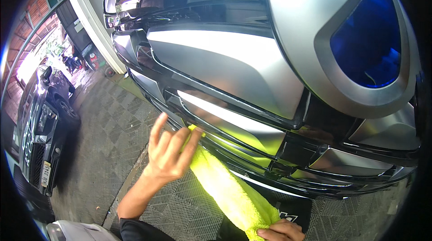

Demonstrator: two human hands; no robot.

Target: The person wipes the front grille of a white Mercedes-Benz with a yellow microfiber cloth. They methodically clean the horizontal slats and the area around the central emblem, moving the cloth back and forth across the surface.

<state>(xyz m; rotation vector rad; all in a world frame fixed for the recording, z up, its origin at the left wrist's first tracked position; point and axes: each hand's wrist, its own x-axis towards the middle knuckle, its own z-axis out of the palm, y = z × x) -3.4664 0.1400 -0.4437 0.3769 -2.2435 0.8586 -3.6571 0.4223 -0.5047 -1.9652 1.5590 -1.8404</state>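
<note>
A long, fluffy yellow-green microfiber towel (225,185) stretches slantwise between my two hands. My left hand (170,158) is up at the lower left of a car's grille (225,68). Its forefinger presses one end of the towel against the dark slats, while another finger sticks out. At the bottom edge, my right hand (282,230) is closed on the towel's other end, partly cut off by the frame. The grille has broad silver panels between glossy black slats. At its upper right sits a large silver surround with a dark blue glossy centre (366,38).
A dark car (42,128) stands at the left on the grey tiled floor (101,151). A white post (92,20) rises beside the grille. Something white and rounded (81,231) shows at the lower left. People (72,63) are far off near the bright opening.
</note>
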